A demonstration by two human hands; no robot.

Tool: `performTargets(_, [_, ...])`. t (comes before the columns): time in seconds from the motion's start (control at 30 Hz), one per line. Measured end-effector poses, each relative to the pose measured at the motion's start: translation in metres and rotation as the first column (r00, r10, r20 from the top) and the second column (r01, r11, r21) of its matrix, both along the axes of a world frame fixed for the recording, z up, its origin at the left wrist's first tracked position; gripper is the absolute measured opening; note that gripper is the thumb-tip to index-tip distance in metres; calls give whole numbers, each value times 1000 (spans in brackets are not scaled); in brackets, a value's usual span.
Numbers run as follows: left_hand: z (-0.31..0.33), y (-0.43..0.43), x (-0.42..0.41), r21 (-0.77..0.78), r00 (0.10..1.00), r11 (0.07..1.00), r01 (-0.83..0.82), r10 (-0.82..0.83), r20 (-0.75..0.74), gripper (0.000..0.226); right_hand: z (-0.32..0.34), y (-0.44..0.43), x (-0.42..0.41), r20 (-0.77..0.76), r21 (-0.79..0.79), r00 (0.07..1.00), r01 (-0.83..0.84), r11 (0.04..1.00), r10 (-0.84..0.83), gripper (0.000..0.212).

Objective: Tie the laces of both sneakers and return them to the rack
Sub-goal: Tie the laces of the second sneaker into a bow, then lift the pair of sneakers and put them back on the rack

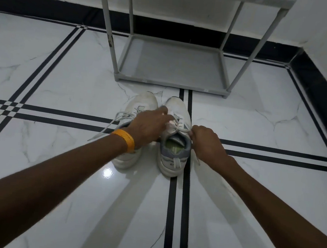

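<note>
Two white sneakers with grey trim stand side by side on the floor, toes toward the rack. My left hand reaches across the left sneaker and pinches a lace over the tongue of the right sneaker. At that shoe's right collar, my right hand grips the other lace end. The left sneaker's laces trail loose over the floor to the left. An orange band sits on my left wrist.
A grey shoe rack stands just beyond the sneakers, its bottom shelf bare, against a white wall with a black skirting. The floor is glossy white marble with black stripes. A corner wall rises at the right. My toes show at the bottom edge.
</note>
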State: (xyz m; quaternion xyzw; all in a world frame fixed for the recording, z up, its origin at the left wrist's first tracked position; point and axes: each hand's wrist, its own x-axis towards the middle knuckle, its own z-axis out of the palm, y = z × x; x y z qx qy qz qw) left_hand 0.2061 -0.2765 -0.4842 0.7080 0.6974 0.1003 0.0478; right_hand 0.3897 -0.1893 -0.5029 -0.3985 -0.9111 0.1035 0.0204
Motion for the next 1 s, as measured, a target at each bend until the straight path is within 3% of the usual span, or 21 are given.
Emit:
performTargets(0.1, [10,-14,-39,6,954,965,-264,260,152,58,9,5,-2,-133,-393,969,142,909,-209,34])
performTargets(0.17, [9,-28,-66,-170,851,881,-442,472,230,69,16,4,-9,-100,-632,929,217,744,-356,47])
performTargets(0.23, [3,-40,-80,-386,772,788,-480,588,239,78,15,3,-14,-27,-696,925,254,672,-378,54])
performTargets(0.33, [-16,-45,-74,-543,777,735,-406,591,219,59,1,3,-23,-6,-627,942,257,735,-335,35])
performTargets(0.43, [-30,-35,-59,-435,757,778,-454,594,273,28,-10,3,-32,-41,-467,959,229,854,-280,27])
performTargets(0.5, [-34,-28,-55,-332,752,808,-486,581,313,20,-11,5,-34,-99,-391,954,223,893,-282,26])
performTargets(0.73, [-3,-17,-37,-164,762,875,-455,478,438,37,19,15,-15,-198,-284,948,187,940,-248,26])
performTargets(0.87, [57,-22,-24,-125,763,883,-452,456,459,41,75,10,1,-268,-297,938,137,945,-221,38])
performTargets(1.0, [143,-25,-10,-119,754,880,-460,458,471,45,160,7,16,-263,-318,934,153,936,-242,35])
